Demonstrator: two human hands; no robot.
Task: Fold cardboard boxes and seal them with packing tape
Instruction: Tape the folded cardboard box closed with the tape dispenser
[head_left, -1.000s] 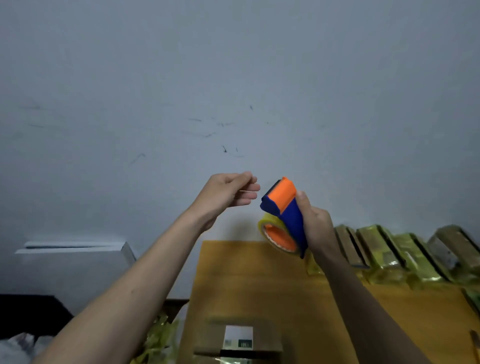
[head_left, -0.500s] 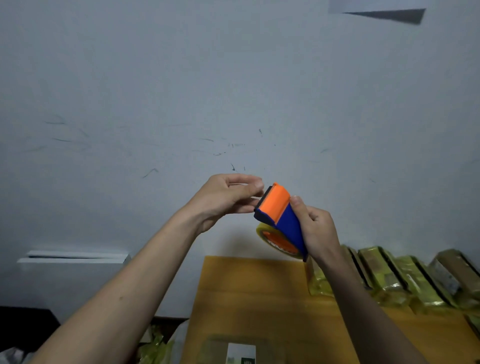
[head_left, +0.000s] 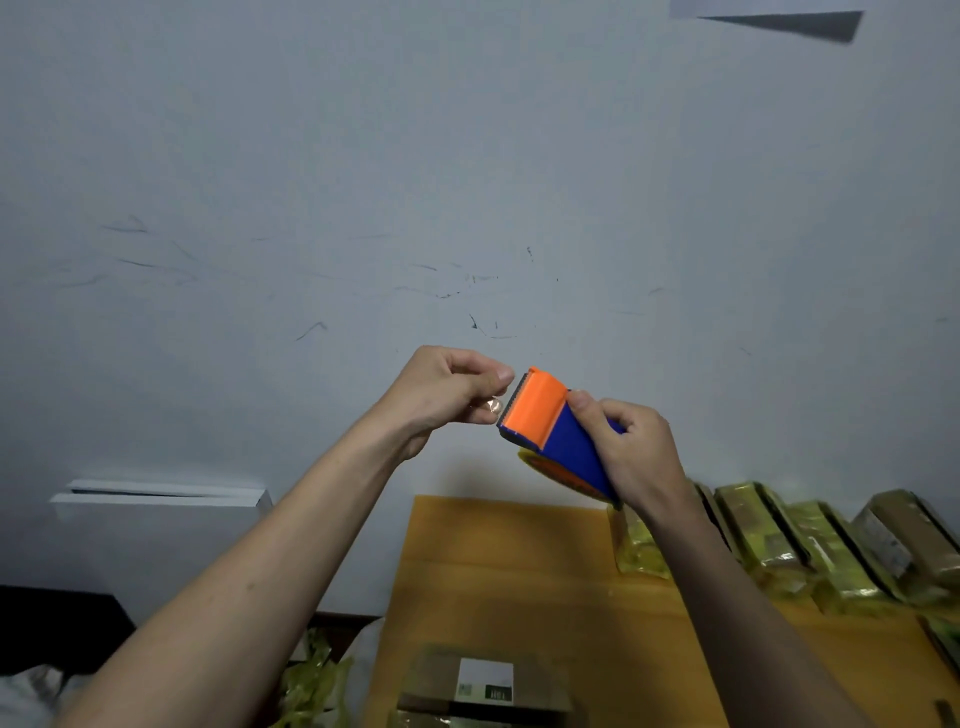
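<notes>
The main risk we see is losing the free end of the tape. Our left hand (head_left: 449, 387) works right at the toothed front edge of the tape dispenser (head_left: 558, 434), fingers curled with thumb and fingertips pressed together as if pinching a clear tape end, though the film itself is too faint for us to confirm. If that pinch slips, the end could snap back onto the roll or stick to itself, and the fingertips sit close enough to the serrated blade to get nicked. A crooked pull could also tear the strip.

Our right hand (head_left: 631, 452) is wrapped around the blue body of the dispenser, thumb on the top beside the orange front cap, holding it tilted in mid-air at the centre of the frame against the pale wall (head_left: 467, 182). Both forearms reach up from the lower corners.

The cardboard box (head_left: 483, 686) sits at the bottom centre on the orange table (head_left: 519, 582), well below both hands. Wrapped yellow-green packages (head_left: 789, 540) line the right edge.
</notes>
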